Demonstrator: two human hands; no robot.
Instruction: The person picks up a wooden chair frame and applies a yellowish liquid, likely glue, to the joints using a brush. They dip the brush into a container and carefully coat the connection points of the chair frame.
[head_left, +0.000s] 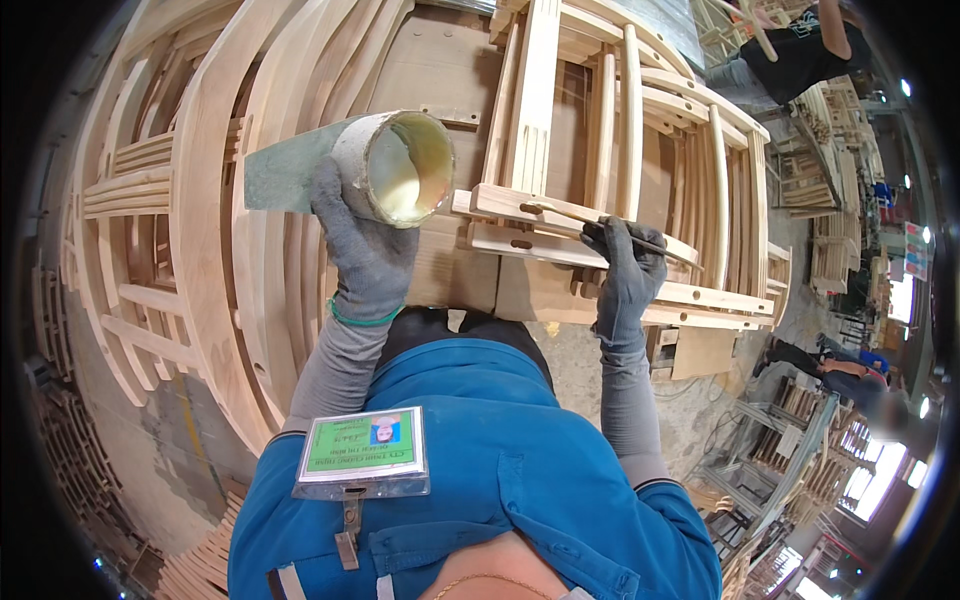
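My left hand (pixel 372 258), in a grey glove, grips a round, crusted pot (pixel 352 165) tilted so that its mouth shows. Creamy white liquid (pixel 398 185), like glue, lies inside. A flat greenish plate (pixel 285 170) sticks out to the left behind the pot. Pinched in my gloved right hand (pixel 628 270) is a thin wooden stick (pixel 572 212). Its left tip is at a slot near the end of a pale wooden rail (pixel 490 200). Just nearer me runs a second slotted rail (pixel 500 240). Both belong to a stack of wooden frames (pixel 630 120).
Curved wooden frames (pixel 205 200) stand packed together on the left. Brown cardboard (pixel 440 70) lies between the stacks. Another person (pixel 800 60) is at the far right, and one more (pixel 850 375) farther down that side. Metal racks (pixel 770 440) hold wooden parts.
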